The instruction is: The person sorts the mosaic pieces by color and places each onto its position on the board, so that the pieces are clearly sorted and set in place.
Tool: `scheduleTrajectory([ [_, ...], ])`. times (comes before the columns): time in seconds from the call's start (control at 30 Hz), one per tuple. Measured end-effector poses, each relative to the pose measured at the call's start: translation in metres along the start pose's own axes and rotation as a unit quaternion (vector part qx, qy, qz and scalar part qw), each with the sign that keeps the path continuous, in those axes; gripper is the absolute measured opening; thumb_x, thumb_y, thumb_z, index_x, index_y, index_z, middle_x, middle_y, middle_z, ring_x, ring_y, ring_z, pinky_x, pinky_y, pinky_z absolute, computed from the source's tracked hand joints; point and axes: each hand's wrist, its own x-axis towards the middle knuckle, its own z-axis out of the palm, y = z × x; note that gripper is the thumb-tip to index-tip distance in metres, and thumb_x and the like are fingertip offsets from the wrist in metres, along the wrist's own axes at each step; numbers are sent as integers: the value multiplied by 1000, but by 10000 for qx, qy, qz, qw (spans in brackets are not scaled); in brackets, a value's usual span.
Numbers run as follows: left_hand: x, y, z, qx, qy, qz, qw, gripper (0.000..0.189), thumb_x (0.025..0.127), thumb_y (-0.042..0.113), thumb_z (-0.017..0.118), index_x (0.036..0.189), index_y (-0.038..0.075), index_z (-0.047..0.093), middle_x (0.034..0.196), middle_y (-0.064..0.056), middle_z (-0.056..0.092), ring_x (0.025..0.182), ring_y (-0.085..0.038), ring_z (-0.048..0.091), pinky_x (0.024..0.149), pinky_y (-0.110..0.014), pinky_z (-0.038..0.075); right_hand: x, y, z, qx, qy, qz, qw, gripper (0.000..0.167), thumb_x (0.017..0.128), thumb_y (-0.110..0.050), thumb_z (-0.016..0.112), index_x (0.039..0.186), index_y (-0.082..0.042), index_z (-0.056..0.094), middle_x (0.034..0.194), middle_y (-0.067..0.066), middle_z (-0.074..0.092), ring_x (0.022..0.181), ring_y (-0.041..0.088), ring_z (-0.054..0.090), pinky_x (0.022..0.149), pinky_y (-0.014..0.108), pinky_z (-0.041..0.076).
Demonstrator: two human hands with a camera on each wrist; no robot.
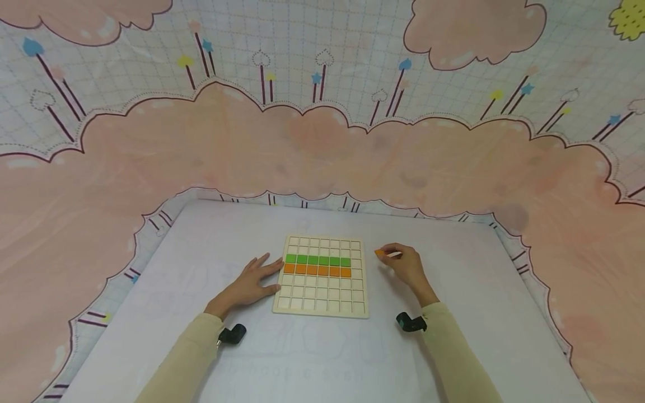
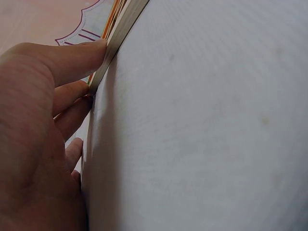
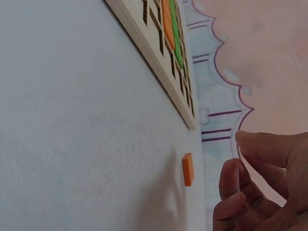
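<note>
A square wooden grid board (image 1: 320, 299) lies on the white table, with a row of green tiles (image 1: 318, 261) and, just below it, a row of orange tiles (image 1: 317, 270). At its left edge rests my left hand (image 1: 250, 282), fingers spread, thumb and fingertips against the wooden side (image 2: 108, 67). To the right of the board lies a loose orange tile (image 3: 187, 169). Close beside that tile is my right hand (image 1: 407, 264); the right wrist view shows a gap between the tile and the fingertips, the fingers loosely bent with nothing between them.
White sheeting covers the table (image 1: 312, 358), and a pink cloud-patterned cloth (image 1: 322, 151) hangs behind and around it. Small black wrist cameras (image 1: 410, 322) sit at both sleeve cuffs. Bare grid cells lie above and below the coloured rows.
</note>
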Motion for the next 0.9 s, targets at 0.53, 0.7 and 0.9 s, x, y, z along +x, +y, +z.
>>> scheduleTrajectory([
  [0.53, -1, 0, -1, -108, -59, -130, 9998, 67, 92, 36, 67, 151, 19, 40, 160, -2, 34, 153, -38, 7, 122, -65, 6, 16, 13, -4, -108, -142, 223, 9996, 29, 92, -12, 64, 120, -4, 68, 122, 20, 65, 103, 33, 65, 83, 38, 56],
  [0.7, 0, -1, 0, -74, -47, -134, 9999, 67, 92, 36, 67, 151, 19, 40, 160, -3, 34, 153, -39, 7, 122, -65, 6, 24, 18, -1, -108, -241, 352, 9990, 29, 93, -12, 63, 121, -5, 67, 122, 18, 65, 102, 31, 63, 86, 38, 55],
  [0.9, 1, -2, 0, -28, -24, -107, 9999, 67, 92, 38, 66, 151, 19, 40, 160, -3, 34, 153, -39, 8, 122, -65, 7, 30, 20, 1, -198, -286, 316, 9989, 29, 92, -10, 63, 120, -4, 68, 120, 18, 66, 99, 29, 64, 83, 35, 54],
])
